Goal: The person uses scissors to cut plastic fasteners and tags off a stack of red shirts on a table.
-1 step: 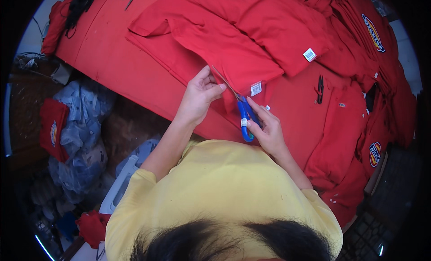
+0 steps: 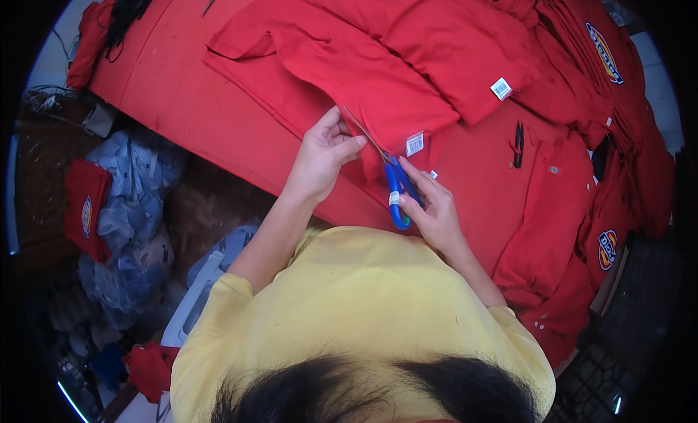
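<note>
At the centre of the frame, slim-bladed scissors [image 2: 393, 183] with rounded blue handles were gripped in the right hand [image 2: 435, 208]; the left hand [image 2: 325, 154] was held apart, curled beside the blades, its grip on anything indiscernible. Above, soft, creased red garments [image 2: 363, 74] were spread, tagged with square white barcode labels [image 2: 501, 88]; colourful lettered badges [image 2: 607, 250] were borne at right.

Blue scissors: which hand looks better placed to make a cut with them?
Probably the right hand: it holds the blue scissors at the handle, while the left hand is up beside the blades, away from the handle.
</note>
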Tool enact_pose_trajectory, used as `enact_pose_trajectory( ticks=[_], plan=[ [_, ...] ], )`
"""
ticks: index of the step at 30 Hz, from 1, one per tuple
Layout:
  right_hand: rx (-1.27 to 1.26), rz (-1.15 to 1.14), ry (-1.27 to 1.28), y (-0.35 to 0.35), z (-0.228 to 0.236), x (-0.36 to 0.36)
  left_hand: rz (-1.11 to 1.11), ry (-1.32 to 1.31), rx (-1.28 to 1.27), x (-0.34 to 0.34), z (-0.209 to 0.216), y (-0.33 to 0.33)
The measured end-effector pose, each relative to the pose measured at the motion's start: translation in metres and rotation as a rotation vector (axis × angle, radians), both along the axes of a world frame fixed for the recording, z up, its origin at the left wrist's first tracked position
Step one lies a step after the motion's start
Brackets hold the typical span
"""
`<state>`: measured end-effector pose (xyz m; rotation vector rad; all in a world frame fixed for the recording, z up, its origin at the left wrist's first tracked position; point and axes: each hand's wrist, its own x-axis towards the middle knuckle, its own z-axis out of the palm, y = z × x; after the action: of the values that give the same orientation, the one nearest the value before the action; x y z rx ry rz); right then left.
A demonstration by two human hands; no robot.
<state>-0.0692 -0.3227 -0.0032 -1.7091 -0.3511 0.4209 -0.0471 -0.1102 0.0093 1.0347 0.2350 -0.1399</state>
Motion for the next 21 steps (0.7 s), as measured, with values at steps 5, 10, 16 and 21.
enact_pose_trajectory(
  ticks=[5, 10, 16, 21],
  plan=[
    [0.018, 0.011, 0.053, 0.0, -0.003, 0.001, -0.009, 0.003, 0.011, 0.001, 0.001, -0.001],
    [0.112, -0.041, 0.377, -0.001, 0.009, -0.001, -0.017, 0.013, 0.007, 0.0, -0.001, 0.0],
    [0.216, -0.014, 0.391, -0.004, 0.005, -0.001, 0.006, 0.007, -0.027, 0.0, 0.0, -0.003],
    [0.452, -0.039, 0.544, -0.008, 0.002, 0.004, 0.048, 0.037, -0.071, -0.001, -0.003, -0.004]
  ],
)
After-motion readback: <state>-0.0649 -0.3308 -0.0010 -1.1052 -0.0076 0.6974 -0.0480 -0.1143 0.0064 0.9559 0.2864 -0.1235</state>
